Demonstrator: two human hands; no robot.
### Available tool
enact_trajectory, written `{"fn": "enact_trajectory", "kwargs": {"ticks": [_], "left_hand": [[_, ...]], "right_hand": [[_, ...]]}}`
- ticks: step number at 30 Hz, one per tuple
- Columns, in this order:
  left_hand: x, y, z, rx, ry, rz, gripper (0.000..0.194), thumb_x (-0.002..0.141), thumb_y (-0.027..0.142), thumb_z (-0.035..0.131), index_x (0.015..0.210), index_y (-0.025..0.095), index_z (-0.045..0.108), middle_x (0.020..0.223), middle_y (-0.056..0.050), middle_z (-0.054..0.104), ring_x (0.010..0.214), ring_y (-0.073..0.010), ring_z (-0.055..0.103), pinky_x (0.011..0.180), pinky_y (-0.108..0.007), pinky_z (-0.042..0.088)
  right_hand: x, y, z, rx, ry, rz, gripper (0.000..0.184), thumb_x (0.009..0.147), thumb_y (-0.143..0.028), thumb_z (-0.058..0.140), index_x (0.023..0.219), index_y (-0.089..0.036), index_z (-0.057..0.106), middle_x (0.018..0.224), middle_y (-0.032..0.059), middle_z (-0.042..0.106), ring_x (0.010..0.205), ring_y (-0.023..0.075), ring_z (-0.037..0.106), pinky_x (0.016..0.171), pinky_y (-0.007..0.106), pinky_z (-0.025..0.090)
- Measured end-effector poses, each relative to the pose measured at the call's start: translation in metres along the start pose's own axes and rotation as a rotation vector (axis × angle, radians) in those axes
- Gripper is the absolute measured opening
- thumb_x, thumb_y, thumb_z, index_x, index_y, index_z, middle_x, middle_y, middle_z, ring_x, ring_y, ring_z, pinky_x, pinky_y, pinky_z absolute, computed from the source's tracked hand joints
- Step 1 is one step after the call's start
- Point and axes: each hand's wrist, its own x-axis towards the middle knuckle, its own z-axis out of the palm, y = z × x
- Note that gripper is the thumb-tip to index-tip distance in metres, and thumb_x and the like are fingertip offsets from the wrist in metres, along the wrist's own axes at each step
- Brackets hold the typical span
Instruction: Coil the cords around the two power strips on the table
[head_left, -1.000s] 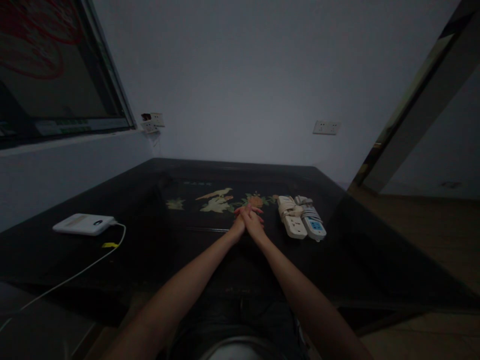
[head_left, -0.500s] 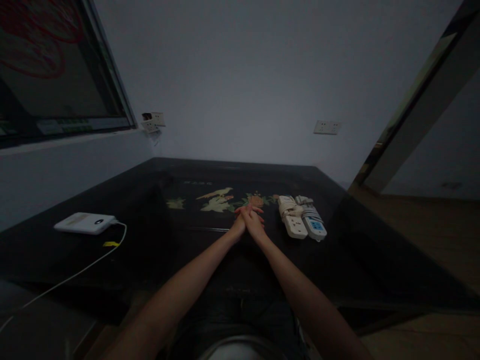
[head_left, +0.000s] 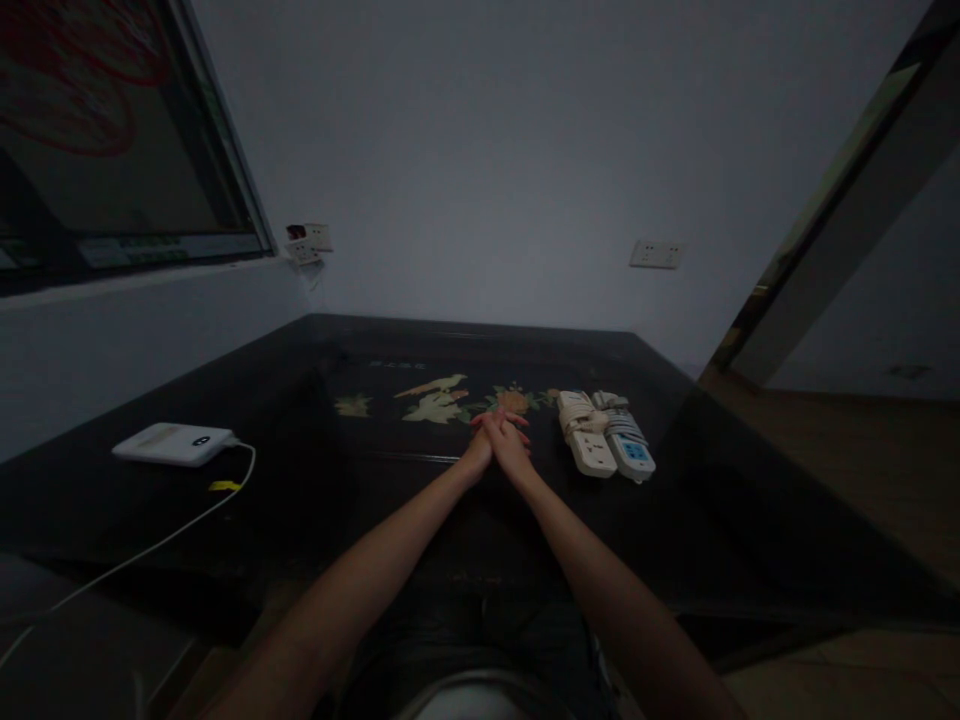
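My left hand and my right hand are clasped together over the middle of the dark table, their fingers interlaced. No object shows in either one. To the right of my right hand, two power strips lie side by side: a white power strip and one with a blue socket face. Each has its cord wound round its far half. Far to the left rests a white power bank with a white cable plugged into its end.
The cable carries a yellow tag and runs off the table's left front. A bird-and-flower picture decorates the tabletop. Wall sockets sit on the back wall, with more sockets near the window. A doorway opens at right.
The whole view has shifted very slightly, with things appearing a little further right. My hands stay clasped in the same place on the table.
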Motion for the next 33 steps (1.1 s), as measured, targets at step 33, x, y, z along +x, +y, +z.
{"fn": "enact_trajectory", "kwargs": {"ticks": [33], "left_hand": [[-0.002,0.003,0.004,0.006,0.023,0.009,0.054,0.085,0.063,0.033,0.087,0.016,0.060,0.056,-0.002,0.060,0.050,-0.0168,0.059,0.053,-0.027,0.045]], "right_hand": [[-0.002,-0.004,-0.001,-0.020,0.006,0.015,0.041,0.089,-0.044,0.036,0.088,-0.017,0.067,0.090,0.0090,0.067,0.093,0.0234,0.063,0.087,0.032,0.042]]}}
